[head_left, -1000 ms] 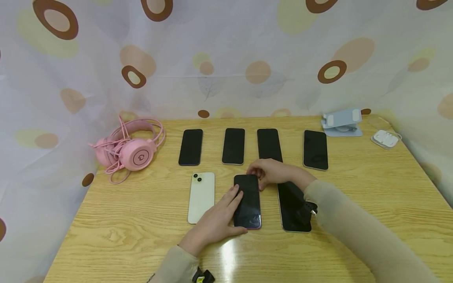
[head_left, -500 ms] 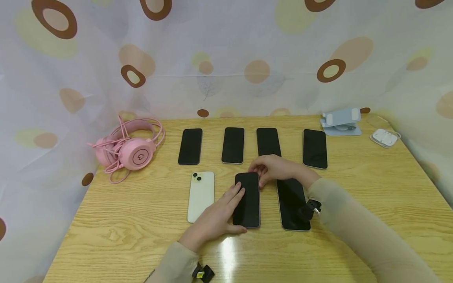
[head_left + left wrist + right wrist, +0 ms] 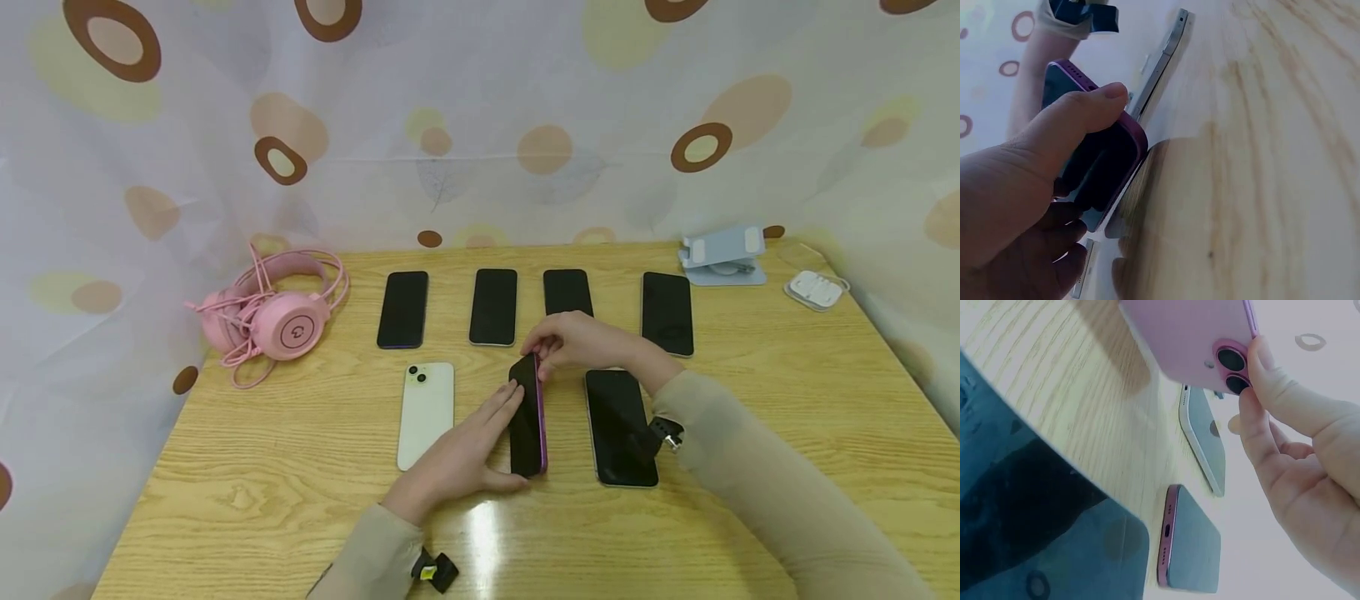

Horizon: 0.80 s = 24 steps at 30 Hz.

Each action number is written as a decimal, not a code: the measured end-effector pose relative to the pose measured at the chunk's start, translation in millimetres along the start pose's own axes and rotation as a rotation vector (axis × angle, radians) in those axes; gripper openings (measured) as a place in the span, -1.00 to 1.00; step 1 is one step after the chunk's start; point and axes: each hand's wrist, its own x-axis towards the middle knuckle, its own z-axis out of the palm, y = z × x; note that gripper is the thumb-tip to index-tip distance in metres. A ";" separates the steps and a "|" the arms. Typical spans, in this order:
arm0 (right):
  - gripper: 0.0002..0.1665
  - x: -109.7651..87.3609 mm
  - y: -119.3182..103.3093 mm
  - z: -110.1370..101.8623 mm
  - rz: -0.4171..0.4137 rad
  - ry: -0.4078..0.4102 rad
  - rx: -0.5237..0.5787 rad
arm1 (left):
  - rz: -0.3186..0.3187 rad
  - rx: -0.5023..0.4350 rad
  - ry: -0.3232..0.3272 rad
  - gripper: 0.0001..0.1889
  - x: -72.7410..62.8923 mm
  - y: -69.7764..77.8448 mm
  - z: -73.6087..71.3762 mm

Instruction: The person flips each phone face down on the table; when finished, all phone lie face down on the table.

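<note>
A smartphone (image 3: 527, 425) with a black screen and purple frame is tipped up on a long edge, its screen turned left. My left hand (image 3: 468, 454) holds it from the left, fingers against the screen and thumb at the near end; in the left wrist view that thumb lies over the bottom edge of the phone (image 3: 1100, 159). At the far right corner my right hand (image 3: 581, 340) pinches it. In the right wrist view, thumb and forefinger are at the corner by the twin cameras on its pink back (image 3: 1188, 340).
Left of the hands a white phone (image 3: 426, 417) lies camera side up. A black-screened phone (image 3: 618, 425) lies below the right forearm. Behind stand several phones in a row, including one black phone (image 3: 402, 310). Pink headphones (image 3: 281, 321), a grey-blue stand (image 3: 723, 254) and white earphones (image 3: 816, 290) edge the table.
The purple-framed phone has gone from lying flat to tipped on its long edge, its right side raised. My right hand has risen slightly with its corner; the left hand stays nearly in place.
</note>
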 end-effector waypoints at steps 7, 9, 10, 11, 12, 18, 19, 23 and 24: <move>-0.56 6.2 -10.0 2.9 0.012 0.024 -0.035 | -0.032 -0.033 -0.002 0.18 -0.1 -1.4 -0.3; -0.57 8.0 -12.2 4.6 0.000 0.041 -0.048 | -0.044 -0.035 0.006 0.19 -1.1 -1.4 -1.1; -0.57 8.9 -13.3 5.5 -0.004 0.049 -0.054 | -0.053 -0.032 0.011 0.20 -2.0 -1.5 -1.5; -0.58 10.1 -14.5 6.7 -0.006 0.057 -0.056 | -0.059 -0.029 0.019 0.21 -2.9 -1.4 -1.9; -0.58 11.2 -15.5 7.8 -0.012 0.064 -0.060 | -0.065 -0.024 0.028 0.24 -3.8 -1.2 -2.4; -0.61 18.3 -17.6 15.1 -0.027 0.088 -0.071 | -0.037 0.077 0.131 0.36 -9.6 1.9 -4.8; -0.62 19.4 -17.2 15.8 -0.029 0.087 -0.071 | -0.021 0.107 0.146 0.36 -10.5 3.3 -5.7; -0.64 23.7 -15.6 17.9 -0.034 0.079 -0.050 | 0.033 0.225 0.183 0.29 -14.2 8.8 -8.3; -0.64 24.5 -15.3 18.4 -0.031 0.078 -0.044 | 0.039 0.243 0.184 0.26 -15.0 9.9 -8.9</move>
